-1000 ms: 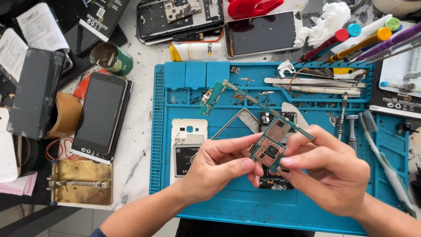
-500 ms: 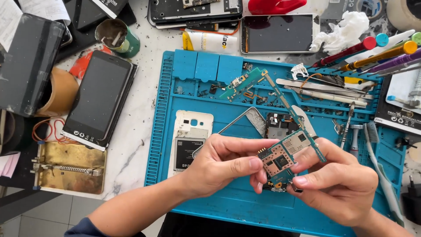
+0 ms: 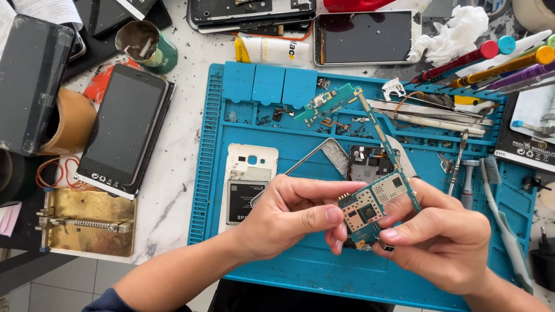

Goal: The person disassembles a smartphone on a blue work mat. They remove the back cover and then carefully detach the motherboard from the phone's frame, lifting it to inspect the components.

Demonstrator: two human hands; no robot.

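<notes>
Both of my hands hold a small green phone circuit board [image 3: 373, 209] just above the blue repair mat [image 3: 260, 144]. My left hand [image 3: 292, 216] pinches its left edge with thumb and fingers. My right hand [image 3: 442, 240] grips its right and lower edge. A long thin flex strip [image 3: 381, 130] runs up from the board to a second green board piece [image 3: 326, 104] lying on the mat. Behind the held board lies an open phone frame [image 3: 370, 164]. A white phone back with a battery [image 3: 247, 182] rests to the left of my hands.
A black phone [image 3: 124, 130] lies left of the mat, above a brass clamp jig [image 3: 87, 222]. Another phone [image 3: 364, 37], a white-and-yellow tube [image 3: 274, 51] and a dismantled chassis [image 3: 251, 13] lie behind. Coloured screwdrivers [image 3: 491, 63], tweezers [image 3: 457, 164] and a brush [image 3: 503, 219] crowd the right side.
The view has shifted so everything sits lower in frame. My hands have turned the board slightly, with its gold-patterned end now tilted up to the right.
</notes>
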